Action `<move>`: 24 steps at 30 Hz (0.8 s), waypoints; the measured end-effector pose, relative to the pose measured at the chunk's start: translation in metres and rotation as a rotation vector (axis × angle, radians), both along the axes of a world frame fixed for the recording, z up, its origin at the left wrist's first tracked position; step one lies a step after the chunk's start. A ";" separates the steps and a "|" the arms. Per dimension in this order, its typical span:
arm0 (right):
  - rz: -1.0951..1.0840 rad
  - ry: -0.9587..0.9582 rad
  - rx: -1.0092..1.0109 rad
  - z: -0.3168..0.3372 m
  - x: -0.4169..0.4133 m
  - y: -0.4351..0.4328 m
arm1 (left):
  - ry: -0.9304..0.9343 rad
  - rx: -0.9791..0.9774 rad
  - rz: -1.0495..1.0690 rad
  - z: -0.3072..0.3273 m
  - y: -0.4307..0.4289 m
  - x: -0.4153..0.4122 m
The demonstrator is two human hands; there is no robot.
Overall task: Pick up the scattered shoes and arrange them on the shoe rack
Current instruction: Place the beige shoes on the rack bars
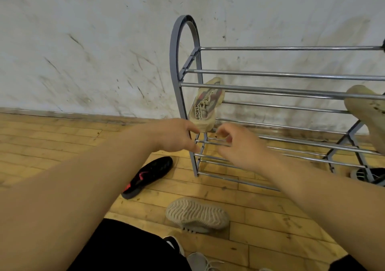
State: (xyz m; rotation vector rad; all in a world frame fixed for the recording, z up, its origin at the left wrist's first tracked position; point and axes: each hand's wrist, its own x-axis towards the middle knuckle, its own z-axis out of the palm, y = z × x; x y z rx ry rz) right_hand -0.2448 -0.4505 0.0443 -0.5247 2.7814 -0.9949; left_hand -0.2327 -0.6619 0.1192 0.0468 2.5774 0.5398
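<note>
shoe rack (291,75): right end cut off | pale shoe (368,112): cropped at right edge | dark shoe (359,175): partly behind rack, cropped

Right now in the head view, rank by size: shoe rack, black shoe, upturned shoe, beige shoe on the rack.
1. shoe rack.
2. upturned shoe and black shoe, alike.
3. beige shoe, farther away, so unsure.

Two bare forearms (83,187), black garment (129,247) over the lap (kind unclear)
</note>
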 end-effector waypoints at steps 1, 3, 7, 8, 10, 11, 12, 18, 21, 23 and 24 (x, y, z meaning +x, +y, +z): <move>0.060 -0.057 0.052 -0.007 0.006 0.002 | -0.065 -0.030 -0.051 0.000 -0.004 0.006; 0.190 -0.167 0.192 -0.025 0.017 0.004 | -0.174 -0.031 -0.073 -0.009 -0.019 0.019; 0.341 -0.321 0.495 -0.082 0.032 -0.001 | -0.273 -0.074 -0.007 -0.080 -0.057 0.045; 0.344 -0.353 0.529 -0.098 0.033 -0.003 | -0.295 -0.046 0.050 -0.105 -0.064 0.050; 0.335 -0.438 0.526 -0.132 0.033 -0.008 | -0.310 0.018 0.160 -0.159 -0.075 0.058; 0.336 -0.482 0.520 -0.150 0.033 -0.010 | -0.298 0.035 0.196 -0.186 -0.078 0.061; 0.346 -0.514 0.514 -0.170 0.034 -0.012 | -0.283 0.052 0.226 -0.213 -0.080 0.064; 0.384 -0.633 0.502 -0.266 0.044 -0.015 | -0.367 0.150 0.464 -0.334 -0.085 0.066; 0.360 -0.601 0.515 -0.287 0.047 -0.015 | -0.377 0.253 0.517 -0.356 -0.084 0.065; 0.334 -0.572 0.479 -0.293 0.048 -0.015 | -0.362 0.279 0.527 -0.362 -0.086 0.066; 0.331 -0.567 0.462 -0.292 0.048 -0.014 | -0.354 0.279 0.529 -0.362 -0.087 0.065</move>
